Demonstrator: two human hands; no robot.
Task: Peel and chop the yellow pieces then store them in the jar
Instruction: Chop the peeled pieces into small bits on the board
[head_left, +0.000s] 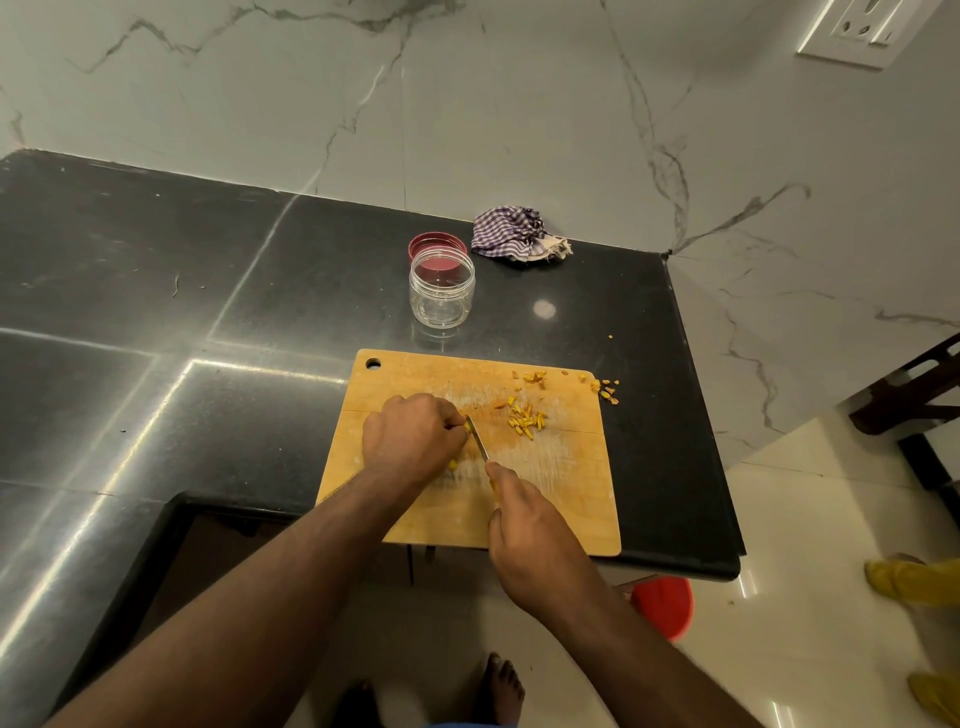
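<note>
A wooden cutting board (561, 499) lies at the counter's front edge. My left hand (413, 441) presses a yellow piece (467, 427) against the board, fingers curled over it. My right hand (530, 540) grips a knife (479, 439) with a yellow handle; its blade tip rests right beside the held piece. A small heap of chopped yellow bits (525, 420) sits to the right of the blade. One more yellow bit (453, 464) shows under my left hand. A clear empty jar (442, 288) stands open behind the board, with its pink lid (437, 246) just behind it.
Peel scraps (607, 391) lie at the board's far right corner and on the black counter (208, 312). A crumpled checked cloth (517, 236) sits by the marble wall. The counter ends on the right; below it are a red bucket (665, 605) and my bare feet.
</note>
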